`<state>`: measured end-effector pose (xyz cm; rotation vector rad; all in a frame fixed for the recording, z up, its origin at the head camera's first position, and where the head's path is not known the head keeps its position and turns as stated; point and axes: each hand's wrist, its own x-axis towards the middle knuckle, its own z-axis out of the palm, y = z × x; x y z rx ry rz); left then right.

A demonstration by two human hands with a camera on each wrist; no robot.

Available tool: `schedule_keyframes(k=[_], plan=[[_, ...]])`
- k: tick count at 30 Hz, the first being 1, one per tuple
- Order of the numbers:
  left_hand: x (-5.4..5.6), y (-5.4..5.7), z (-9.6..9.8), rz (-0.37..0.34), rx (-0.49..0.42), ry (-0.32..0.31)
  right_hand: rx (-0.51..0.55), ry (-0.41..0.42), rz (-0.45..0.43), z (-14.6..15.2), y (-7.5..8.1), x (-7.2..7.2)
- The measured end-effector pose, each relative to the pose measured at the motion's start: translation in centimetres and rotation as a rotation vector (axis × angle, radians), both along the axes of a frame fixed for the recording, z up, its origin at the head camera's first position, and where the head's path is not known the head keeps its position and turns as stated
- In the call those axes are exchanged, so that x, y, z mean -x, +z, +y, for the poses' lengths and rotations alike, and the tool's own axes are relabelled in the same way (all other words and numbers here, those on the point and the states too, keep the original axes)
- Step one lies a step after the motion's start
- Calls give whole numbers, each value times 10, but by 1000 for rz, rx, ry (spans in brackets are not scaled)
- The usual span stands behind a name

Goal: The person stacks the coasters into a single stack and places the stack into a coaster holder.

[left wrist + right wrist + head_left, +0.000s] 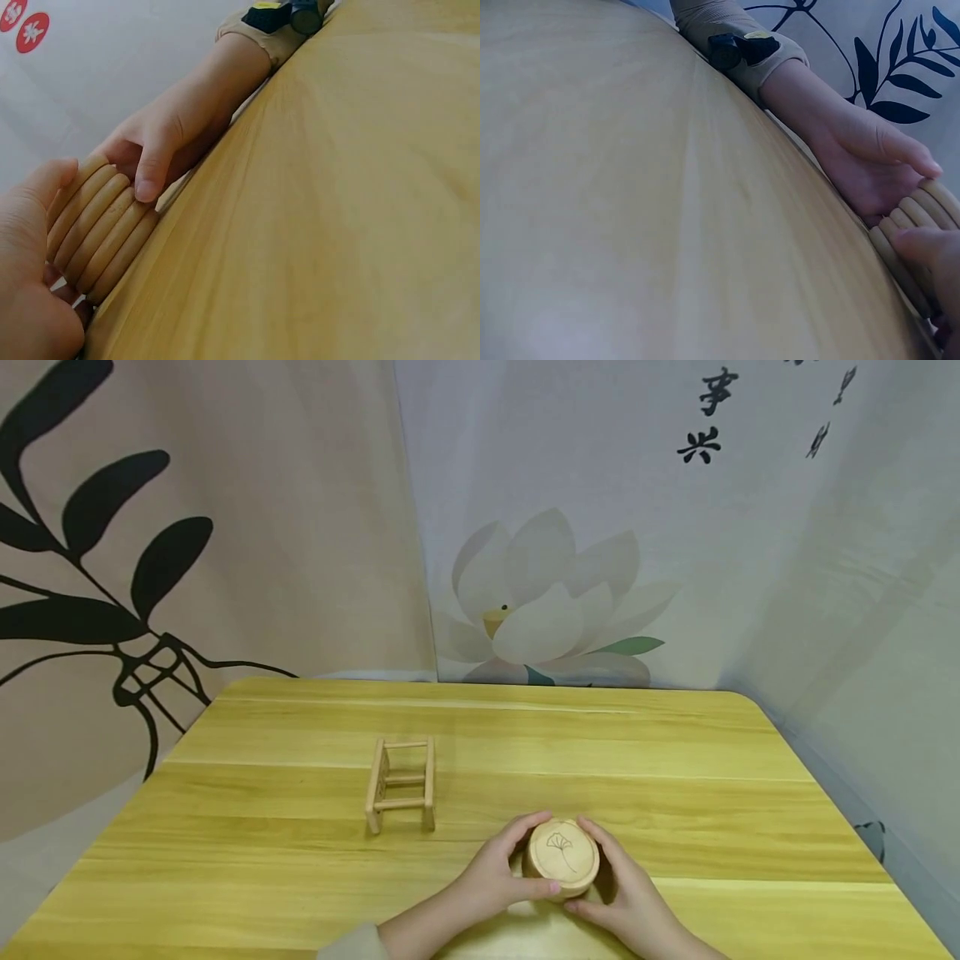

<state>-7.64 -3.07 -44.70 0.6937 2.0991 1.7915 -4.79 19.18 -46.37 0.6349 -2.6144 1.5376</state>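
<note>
1. At the far left hangs a beige curtain (300, 527) printed with a dark, leafy branch.
2. A small wooden rack (430, 783) with slim crossbars stands on the wood-grained tabletop (262, 877), well apart from both hands.
3. The left hand (497, 867), coming out of a light sleeve (358, 945), grasps the left side of a stack of round wooden coasters (564, 853); its fingers curve around the far edge and its thumb lies along the near one.
4. Behind, a pale lotus (543, 602) is printed on the backdrop.
5. The stack is between the two hands, to the right of the rack and nearer the person. Its upper face bears a ginkgo-leaf outline; whether its underside touches the tabletop cannot be told.
6. The right hand (632, 895) grasps the stack's right side, fingers at the far edge, thumb at the near.
7. Upper right, dark Chinese characters (706, 442) mark the backdrop.
</note>
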Motion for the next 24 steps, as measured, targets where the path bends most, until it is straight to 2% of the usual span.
schedule_keyframes(k=[9, 24], plan=[[-1, 1, 1, -17, -2, 9, -23, -40, -42, -2, 1, 1], [1, 1, 3, -36, -35, -2, -15, -41, -63, -2, 2, 3]])
